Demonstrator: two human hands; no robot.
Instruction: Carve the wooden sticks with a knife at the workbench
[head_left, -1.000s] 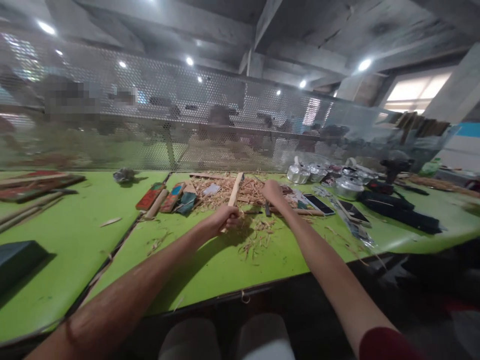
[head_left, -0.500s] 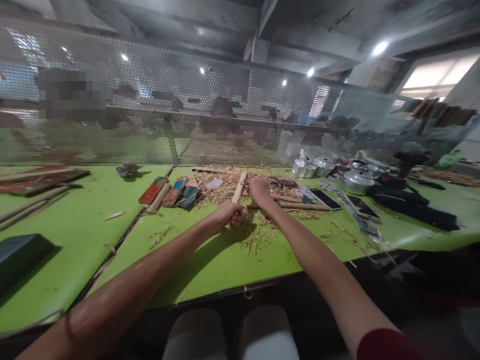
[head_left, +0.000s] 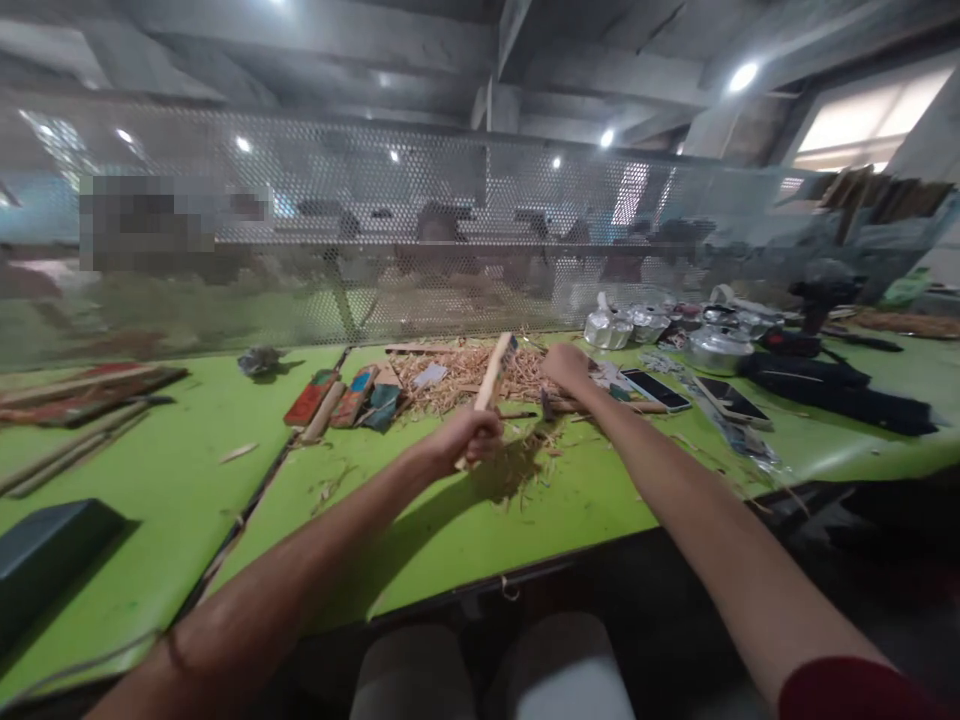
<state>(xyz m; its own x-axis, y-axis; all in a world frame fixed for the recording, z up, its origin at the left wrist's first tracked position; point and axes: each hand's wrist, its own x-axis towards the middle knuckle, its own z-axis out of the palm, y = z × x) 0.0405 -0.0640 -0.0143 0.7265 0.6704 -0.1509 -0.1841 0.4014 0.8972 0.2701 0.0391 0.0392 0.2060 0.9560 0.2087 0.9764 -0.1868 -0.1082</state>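
Observation:
My left hand (head_left: pixel 474 438) is closed around the lower end of a pale wooden stick (head_left: pixel 495 374). The stick tilts up and away, with a dark mark on its far end. To the right of it, my right hand (head_left: pixel 566 368) is in a fist over the edge of the wood shavings (head_left: pixel 450 375). A short dark piece (head_left: pixel 546 405) shows just below that fist; what the fingers grip is hidden. The stick and the right hand are apart.
Painted blocks (head_left: pixel 310 397) and a wooden rod lie left of the shavings. A phone (head_left: pixel 655 390), another phone (head_left: pixel 731 402) and foil-like silver pots (head_left: pixel 718 350) stand to the right. A perforated metal screen (head_left: pixel 420 280) runs behind the green table (head_left: pixel 420 560).
My right hand has moved right, away from the stick, where it was close beside it. The stick has been tilted further right, showing its marked end. The view has shifted slightly.

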